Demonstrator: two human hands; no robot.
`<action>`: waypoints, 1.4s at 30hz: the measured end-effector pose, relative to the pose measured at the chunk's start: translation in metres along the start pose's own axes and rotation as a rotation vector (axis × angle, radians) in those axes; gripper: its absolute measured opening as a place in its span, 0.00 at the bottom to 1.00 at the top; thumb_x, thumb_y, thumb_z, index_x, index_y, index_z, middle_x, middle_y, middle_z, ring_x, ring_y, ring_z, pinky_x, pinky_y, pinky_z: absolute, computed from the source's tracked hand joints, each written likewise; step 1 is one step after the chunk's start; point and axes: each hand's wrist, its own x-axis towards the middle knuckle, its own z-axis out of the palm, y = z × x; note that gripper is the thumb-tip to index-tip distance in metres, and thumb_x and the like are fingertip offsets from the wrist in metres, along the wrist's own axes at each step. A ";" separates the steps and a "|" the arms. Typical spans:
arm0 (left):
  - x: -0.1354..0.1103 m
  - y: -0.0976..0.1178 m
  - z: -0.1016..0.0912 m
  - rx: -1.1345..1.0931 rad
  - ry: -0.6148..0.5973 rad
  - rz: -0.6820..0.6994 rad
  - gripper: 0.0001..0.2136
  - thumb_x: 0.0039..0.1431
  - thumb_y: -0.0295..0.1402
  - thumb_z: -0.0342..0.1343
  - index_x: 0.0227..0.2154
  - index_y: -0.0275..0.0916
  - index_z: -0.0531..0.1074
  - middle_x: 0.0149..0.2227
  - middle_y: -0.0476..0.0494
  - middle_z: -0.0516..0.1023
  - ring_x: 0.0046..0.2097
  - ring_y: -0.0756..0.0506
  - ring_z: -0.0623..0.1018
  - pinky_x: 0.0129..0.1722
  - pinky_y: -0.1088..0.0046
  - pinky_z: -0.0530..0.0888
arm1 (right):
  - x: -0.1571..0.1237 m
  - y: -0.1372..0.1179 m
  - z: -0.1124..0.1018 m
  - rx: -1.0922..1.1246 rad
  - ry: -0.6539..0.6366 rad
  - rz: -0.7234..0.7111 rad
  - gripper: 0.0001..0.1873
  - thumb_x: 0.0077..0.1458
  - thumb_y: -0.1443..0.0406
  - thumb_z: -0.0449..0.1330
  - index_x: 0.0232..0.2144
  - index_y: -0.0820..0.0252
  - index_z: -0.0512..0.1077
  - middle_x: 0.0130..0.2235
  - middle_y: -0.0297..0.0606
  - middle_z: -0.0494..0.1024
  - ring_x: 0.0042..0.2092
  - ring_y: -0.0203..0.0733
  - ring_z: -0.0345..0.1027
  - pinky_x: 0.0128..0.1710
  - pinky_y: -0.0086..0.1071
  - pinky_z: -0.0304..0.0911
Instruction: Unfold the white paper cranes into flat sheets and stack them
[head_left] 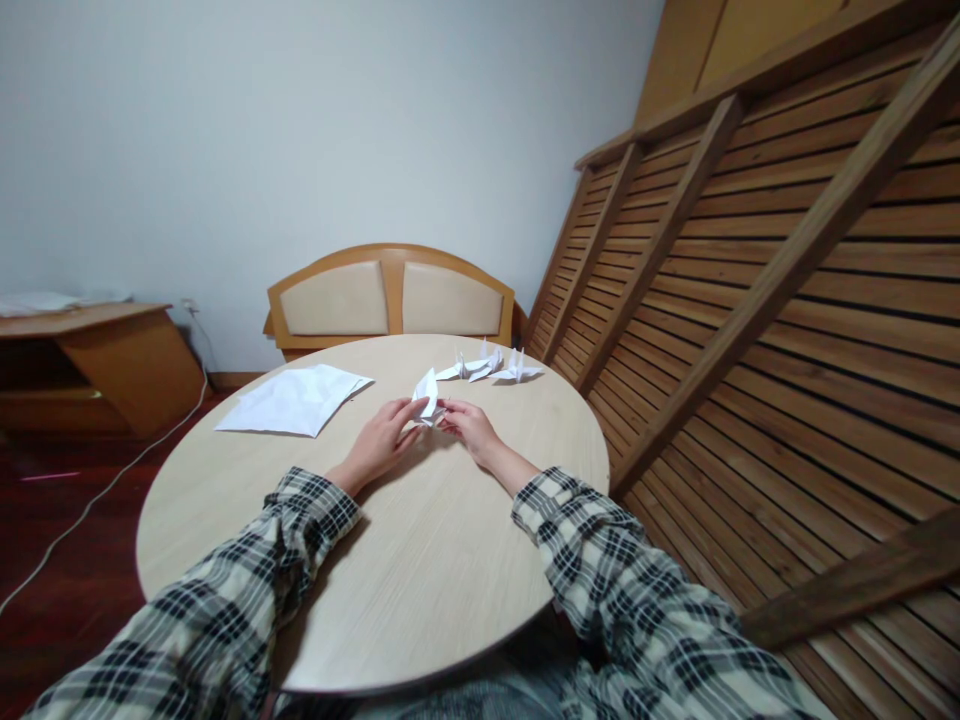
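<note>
Between my two hands, just above the middle of the round table, is a white folded paper crane (427,392) with one pointed flap standing up. My left hand (381,437) pinches it from the left, thumb and fingers closed on the paper. From the right, the fingertips of my right hand (472,430) are closed on its lower right side. My fingers cover part of the folds. Beyond my right hand stand several finished paper cranes (517,369), close together near the far edge.
A white paper stack (294,400) lies on the left of the light wooden table (420,560). Behind the table stands a padded headboard (334,298). Slatted wood panelling (712,330) leans along the right side. At left are a low desk (112,350) and a white cable (112,487) on the floor.
</note>
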 end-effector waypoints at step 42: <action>0.008 0.011 0.005 -0.268 0.277 -0.255 0.08 0.64 0.35 0.49 0.43 0.39 0.68 0.47 0.37 0.74 0.47 0.41 0.75 0.47 0.59 0.74 | -0.011 -0.003 0.008 -0.752 0.025 -0.355 0.17 0.57 0.55 0.60 0.23 0.60 0.75 0.27 0.36 0.75 0.30 0.36 0.65 0.33 0.30 0.57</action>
